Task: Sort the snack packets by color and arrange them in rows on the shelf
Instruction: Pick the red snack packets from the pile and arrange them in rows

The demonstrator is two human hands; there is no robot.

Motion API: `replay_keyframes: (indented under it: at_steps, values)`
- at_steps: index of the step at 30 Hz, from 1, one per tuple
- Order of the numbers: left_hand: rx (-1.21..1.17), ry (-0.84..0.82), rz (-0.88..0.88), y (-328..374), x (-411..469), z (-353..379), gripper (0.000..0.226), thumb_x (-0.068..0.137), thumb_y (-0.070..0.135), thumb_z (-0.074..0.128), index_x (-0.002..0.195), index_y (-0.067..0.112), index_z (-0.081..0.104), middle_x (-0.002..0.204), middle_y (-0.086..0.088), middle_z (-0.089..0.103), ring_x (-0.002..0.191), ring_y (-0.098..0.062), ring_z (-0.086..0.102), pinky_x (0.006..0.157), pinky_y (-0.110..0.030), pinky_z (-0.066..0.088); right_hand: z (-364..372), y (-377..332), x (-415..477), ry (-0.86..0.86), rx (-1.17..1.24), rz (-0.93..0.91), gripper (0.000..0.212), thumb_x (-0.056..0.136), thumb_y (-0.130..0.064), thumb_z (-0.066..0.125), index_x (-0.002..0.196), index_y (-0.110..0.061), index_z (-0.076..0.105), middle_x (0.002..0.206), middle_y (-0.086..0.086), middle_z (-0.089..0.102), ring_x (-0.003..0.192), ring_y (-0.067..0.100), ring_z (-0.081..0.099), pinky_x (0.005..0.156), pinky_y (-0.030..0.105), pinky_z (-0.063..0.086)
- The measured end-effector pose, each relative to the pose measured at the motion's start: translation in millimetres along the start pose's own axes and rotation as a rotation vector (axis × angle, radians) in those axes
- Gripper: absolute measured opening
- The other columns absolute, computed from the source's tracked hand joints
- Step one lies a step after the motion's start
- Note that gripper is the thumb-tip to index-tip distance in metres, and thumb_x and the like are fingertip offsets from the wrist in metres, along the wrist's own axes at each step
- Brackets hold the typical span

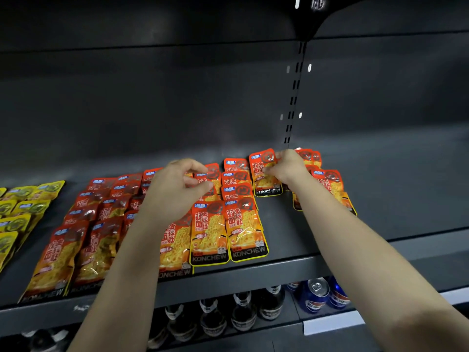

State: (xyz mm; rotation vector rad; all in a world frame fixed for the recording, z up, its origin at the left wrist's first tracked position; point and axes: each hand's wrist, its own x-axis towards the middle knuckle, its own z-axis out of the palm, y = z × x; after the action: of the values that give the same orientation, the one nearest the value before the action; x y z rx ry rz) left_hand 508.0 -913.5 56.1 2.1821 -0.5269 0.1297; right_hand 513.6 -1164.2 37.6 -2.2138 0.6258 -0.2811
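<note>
the person's right hand [285, 166] is pinching the top edge of one red packet [266, 174] near the back of the dark shelf [355, 237], fingers closed on it while its lower end is resting on the shelf. the left hand [177, 186] is hovering over the red packets [228, 224], its fingers curled loosely with the thumb near the fingertips; whether it is gripping a packet cannot be told. the red packets are lying in overlapping rows across the middle of the shelf. a smaller red pile [327, 184] is lying beside the right wrist. yellow packets [22, 207] are sitting in rows at the far left. bottles [241, 313] and blue cans [317, 293] are standing on the shelf below.
</note>
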Motion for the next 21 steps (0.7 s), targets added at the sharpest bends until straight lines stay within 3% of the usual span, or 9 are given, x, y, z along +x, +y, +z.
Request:
replay_keyframes:
  at_steps: [3,6,10,18,21]
  values:
    - [-0.004,-0.009,0.005,2,1,3,0.018,0.082,0.026,0.075,0.098,0.030,0.066,0.109,0.007,0.065,0.089,0.002,0.065,0.071,-0.021,0.050,0,2,5,-0.008,-0.100,-0.013,0.031,0.083,-0.026,0.076,0.099,-0.001,0.068,0.091,0.009,0.065,0.090,0.024,0.063,0.070,0.029,0.043]
    - [0.004,-0.019,0.014,3,2,5,0.018,0.082,0.027,0.075,0.098,0.030,0.066,0.107,0.006,0.066,0.088,0.001,0.065,0.070,-0.020,0.048,3,-1,7,-0.007,-0.170,-0.029,0.032,0.083,-0.027,0.076,0.097,0.000,0.067,0.082,0.009,0.062,0.077,0.024,0.058,0.065,0.027,0.038]
    - [0.002,-0.027,0.014,2,1,7,0.020,0.082,0.028,0.075,0.100,0.030,0.066,0.108,0.004,0.066,0.088,0.002,0.064,0.072,-0.021,0.050,7,-1,11,-0.004,-0.234,-0.050,0.027,0.083,-0.027,0.076,0.085,-0.003,0.064,0.080,0.010,0.061,0.075,0.027,0.059,0.057,0.027,0.035]
    - [0.041,-0.022,0.005,3,0,7,0.020,0.082,0.029,0.074,0.101,0.031,0.065,0.108,0.006,0.064,0.084,0.005,0.063,0.067,-0.016,0.046,19,5,11,0.081,-0.330,-0.118,0.041,0.086,-0.023,0.073,0.116,-0.003,0.055,0.110,0.016,0.066,0.101,0.035,0.064,0.076,0.037,0.050]
    - [0.029,-0.012,0.024,2,0,7,0.019,0.082,0.027,0.075,0.099,0.030,0.066,0.110,0.005,0.064,0.086,0.003,0.064,0.067,-0.017,0.048,21,6,11,0.108,-0.393,-0.155,0.043,0.087,-0.013,0.070,0.122,-0.002,0.047,0.112,0.019,0.065,0.101,0.039,0.064,0.079,0.041,0.052]
